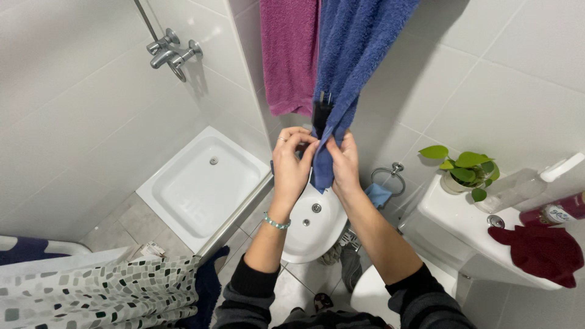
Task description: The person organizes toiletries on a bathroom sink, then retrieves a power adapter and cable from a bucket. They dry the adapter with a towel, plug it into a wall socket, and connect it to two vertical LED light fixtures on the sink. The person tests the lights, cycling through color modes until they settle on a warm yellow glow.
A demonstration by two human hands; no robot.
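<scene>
Overhead, a blue towel (356,67) is seen hanging down the tiled wall, with a magenta towel (289,55) just beside it, up and left of the hands. The blue towel's lower end is bunched between both hands; a small dark object (321,113) is tucked in the fold just above the fingers, kind not resolvable.

Packages: well off to the right of the right hand, a clear spray bottle (524,183) with a white nozzle is laid tilted on the toilet cistern (457,213). Just right of it a dark red bottle (557,213) with a pale oval label is seen; label text is too small to tell. A potted green plant (463,170) stands on the cistern's near corner, and a dark red cloth (542,253) is draped over its far end.

Left hand (292,158): raised, palm away, fingers curled and pinched on the towel edge; a ring and a teal bracelet (276,222) are worn. Right hand (344,161): raised alongside, thumb and fingers closed on the same towel end. The hands are almost touching, forearms angled upward, dark sleeves pushed back.

Below the hands a white bidet (314,228) is seen; down-left a white shower tray (207,183); a chrome towel ring (390,176) is mounted just right of the right hand.
</scene>
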